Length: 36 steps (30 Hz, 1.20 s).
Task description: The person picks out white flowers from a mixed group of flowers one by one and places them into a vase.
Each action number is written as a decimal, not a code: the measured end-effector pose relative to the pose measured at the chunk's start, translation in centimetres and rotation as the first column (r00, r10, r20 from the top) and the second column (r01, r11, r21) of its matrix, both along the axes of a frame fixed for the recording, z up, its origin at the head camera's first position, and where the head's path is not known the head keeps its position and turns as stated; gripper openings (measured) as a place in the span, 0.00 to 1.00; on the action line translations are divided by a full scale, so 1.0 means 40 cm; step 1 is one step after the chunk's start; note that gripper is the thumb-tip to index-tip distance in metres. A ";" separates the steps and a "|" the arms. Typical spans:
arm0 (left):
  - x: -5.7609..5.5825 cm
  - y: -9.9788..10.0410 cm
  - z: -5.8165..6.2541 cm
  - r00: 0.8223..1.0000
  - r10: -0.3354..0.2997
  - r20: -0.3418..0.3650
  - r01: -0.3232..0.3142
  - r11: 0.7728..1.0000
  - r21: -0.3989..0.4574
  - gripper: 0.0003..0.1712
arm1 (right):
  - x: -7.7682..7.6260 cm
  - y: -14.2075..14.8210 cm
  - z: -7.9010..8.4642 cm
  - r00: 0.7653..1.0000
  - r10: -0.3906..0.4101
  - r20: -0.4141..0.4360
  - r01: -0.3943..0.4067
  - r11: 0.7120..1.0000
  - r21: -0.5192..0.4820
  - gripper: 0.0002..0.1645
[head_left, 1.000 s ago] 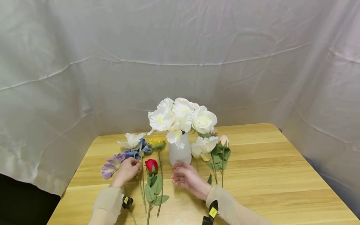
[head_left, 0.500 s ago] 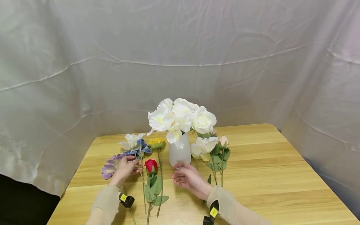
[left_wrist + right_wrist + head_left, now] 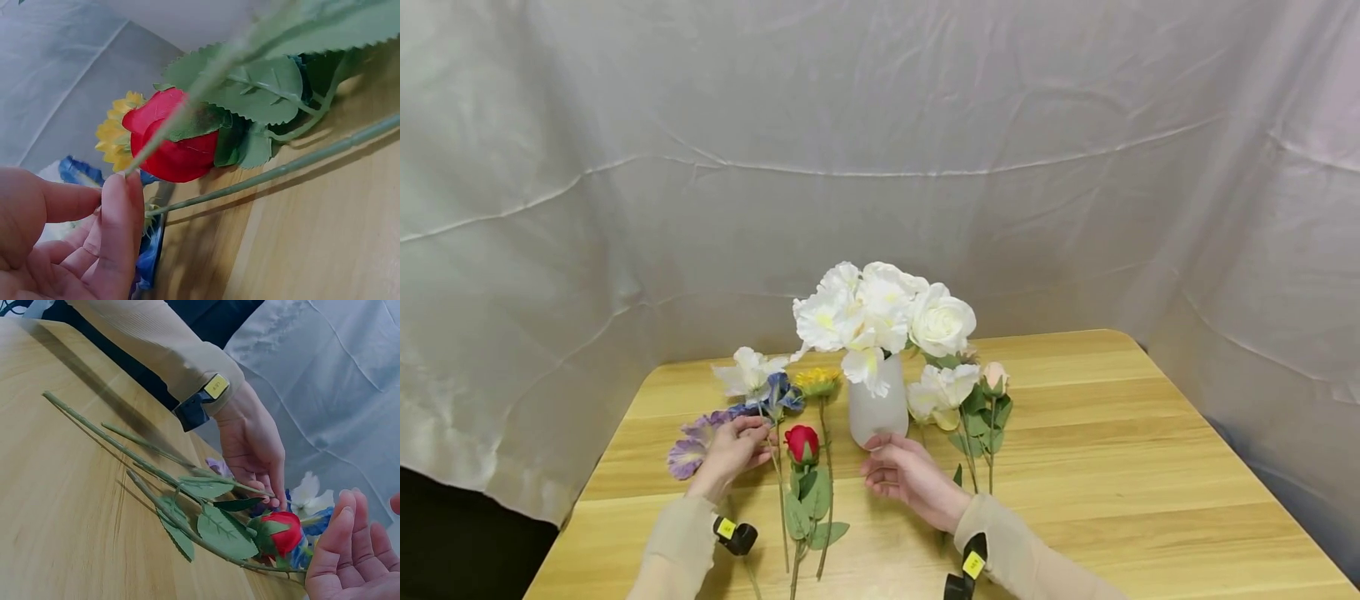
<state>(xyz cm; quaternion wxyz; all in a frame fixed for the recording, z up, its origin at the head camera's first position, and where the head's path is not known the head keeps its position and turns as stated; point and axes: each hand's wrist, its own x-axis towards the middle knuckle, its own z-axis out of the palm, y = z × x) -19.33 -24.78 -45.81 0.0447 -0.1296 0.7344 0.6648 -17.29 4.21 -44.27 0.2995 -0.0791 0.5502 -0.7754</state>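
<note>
My left hand (image 3: 730, 457) pinches the thin green stem (image 3: 187, 106) of a white flower (image 3: 748, 372) between thumb and fingers, left of the vase. The bloom is up beyond my fingertips and overlaps a blue flower (image 3: 782, 395). A red rose (image 3: 802, 442) with green leaves lies just right of this hand, and a purple flower (image 3: 687, 455) is partly behind it. My right hand (image 3: 916, 483) has loosely bent fingers, with fingertips right at the base of the frosted white vase (image 3: 880, 408). Several white blooms (image 3: 940, 321) stand in the vase and hide its mouth.
A yellow flower (image 3: 817, 382) lies between the rose and the vase. To the vase's right lie a cream-white flower (image 3: 942, 393) and a pale pink rosebud (image 3: 995, 377). The wooden table (image 3: 1105, 475) is ringed by a grey curtain (image 3: 880, 217).
My left hand's fingers have shifted on the stem, and the white flower has lifted slightly above the blue one. My right hand stays by the vase base.
</note>
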 end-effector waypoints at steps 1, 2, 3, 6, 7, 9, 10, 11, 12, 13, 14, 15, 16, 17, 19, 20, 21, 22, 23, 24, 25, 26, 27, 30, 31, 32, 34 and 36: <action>0.000 -0.001 0.000 1.000 0.002 -0.004 -0.002 1.000 0.005 0.20 | 0.000 0.001 0.000 1.000 0.000 -0.002 0.000 1.000 0.000 0.23; 0.001 -0.002 0.001 1.000 0.003 -0.009 -0.003 1.000 0.008 0.19 | -0.001 0.001 0.000 1.000 0.000 -0.002 0.000 1.000 0.000 0.24; 0.002 -0.003 0.002 1.000 0.006 -0.015 -0.005 1.000 0.009 0.19 | -0.001 0.002 0.001 1.000 0.001 -0.004 -0.001 1.000 0.002 0.24; 0.005 -0.007 0.006 0.999 0.007 -0.036 -0.007 1.000 0.005 0.20 | -0.003 0.005 -0.001 1.000 -0.004 -0.013 0.004 1.000 0.009 0.26; 0.006 -0.007 0.009 0.999 0.012 -0.042 -0.012 1.000 0.007 0.20 | -0.004 0.007 -0.001 1.000 -0.008 -0.021 0.009 1.000 0.016 0.26; 0.007 -0.007 0.015 0.998 0.020 -0.055 -0.020 1.000 0.001 0.21 | -0.008 0.010 -0.002 0.999 -0.023 -0.043 0.024 0.999 0.033 0.25; 0.008 -0.007 0.018 0.998 0.024 -0.060 -0.024 1.000 0.000 0.21 | -0.011 0.013 -0.002 0.998 -0.033 -0.058 0.036 0.998 0.044 0.25; 0.010 -0.007 0.021 0.997 0.025 -0.066 -0.025 1.000 -0.002 0.21 | -0.013 0.015 -0.001 0.996 -0.044 -0.073 0.048 0.997 0.055 0.25; 0.013 -0.007 0.025 0.997 0.024 -0.071 -0.024 1.000 -0.002 0.21 | -0.015 0.018 0.001 0.995 -0.056 -0.086 0.062 0.996 0.067 0.24; 0.014 -0.006 0.029 0.997 0.028 -0.074 -0.028 1.000 -0.001 0.21 | -0.017 0.021 0.003 0.993 -0.068 -0.098 0.075 0.994 0.076 0.23; 0.017 -0.005 0.031 0.996 0.028 -0.082 -0.029 1.000 -0.006 0.21 | -0.019 0.024 0.006 0.992 -0.078 -0.104 0.087 0.993 0.081 0.22; 0.019 -0.004 0.034 0.996 0.027 -0.090 -0.028 1.000 -0.005 0.20 | -0.022 0.028 0.009 0.990 -0.087 -0.110 0.097 0.992 0.084 0.22; 0.022 -0.003 0.038 0.995 0.027 -0.100 -0.028 1.000 -0.010 0.20 | -0.024 0.031 0.013 0.989 -0.098 -0.113 0.108 0.991 0.083 0.21; 0.024 -0.002 0.041 0.993 0.028 -0.111 -0.030 0.999 -0.013 0.20 | -0.028 0.035 0.016 0.986 -0.110 -0.122 0.121 0.989 0.086 0.20; 0.027 0.001 0.048 0.989 0.043 -0.140 -0.048 0.998 -0.034 0.19 | -0.034 0.041 0.022 0.981 -0.132 -0.141 0.146 0.985 0.091 0.19; 0.029 0.002 0.052 0.986 0.050 -0.156 -0.058 0.997 -0.049 0.18 | -0.038 0.045 0.024 0.977 -0.144 -0.157 0.160 0.983 0.094 0.19; 0.031 0.003 0.057 0.984 0.060 -0.171 -0.070 0.996 -0.058 0.18 | -0.042 0.048 0.026 0.971 -0.156 -0.181 0.176 0.979 0.103 0.19; 0.031 0.005 0.063 0.981 0.068 -0.184 -0.082 0.994 -0.071 0.18 | -0.045 0.051 0.027 0.963 -0.172 -0.209 0.199 0.973 0.113 0.20; 0.032 0.006 0.069 0.978 0.076 -0.196 -0.093 0.992 -0.080 0.18 | -0.049 0.053 0.029 0.953 -0.187 -0.240 0.221 0.967 0.126 0.20; 0.033 0.008 0.075 0.974 0.085 -0.210 -0.105 0.990 -0.089 0.18 | -0.052 0.056 0.031 0.943 -0.202 -0.263 0.242 0.961 0.132 0.19; 0.034 0.010 0.081 0.970 0.091 -0.226 -0.115 0.989 -0.094 0.18 | -0.055 0.058 0.033 0.931 -0.218 -0.292 0.267 0.954 0.137 0.19; 0.035 0.012 0.087 0.965 0.097 -0.244 -0.124 0.988 -0.096 0.18 | -0.058 0.059 0.035 0.915 -0.235 -0.328 0.297 0.943 0.151 0.18; 0.036 0.015 0.094 0.959 0.104 -0.263 -0.133 0.986 -0.097 0.18 | -0.060 0.061 0.038 0.897 -0.251 -0.363 0.326 0.932 0.162 0.17; 0.040 0.025 0.117 0.928 0.121 -0.352 -0.172 0.978 -0.118 0.16 | -0.060 0.063 0.055 0.833 -0.280 -0.477 0.407 0.894 0.186 0.16; 0.042 0.029 0.125 0.915 0.125 -0.385 -0.185 0.975 -0.122 0.16 | -0.057 0.062 0.064 0.806 -0.282 -0.520 0.432 0.881 0.192 0.17; 0.045 0.034 0.135 0.899 0.132 -0.417 -0.199 0.972 -0.122 0.15 | -0.054 0.062 0.073 0.780 -0.280 -0.560 0.454 0.869 0.198 0.17; 0.049 0.045 0.153 0.864 0.140 -0.483 -0.230 0.964 -0.132 0.14 | -0.047 0.061 0.092 0.733 -0.275 -0.622 0.485 0.853 0.194 0.17; 0.054 0.057 0.174 0.828 0.145 -0.542 -0.249 0.961 -0.123 0.13 | -0.042 0.058 0.109 0.699 -0.270 -0.662 0.505 0.842 0.190 0.19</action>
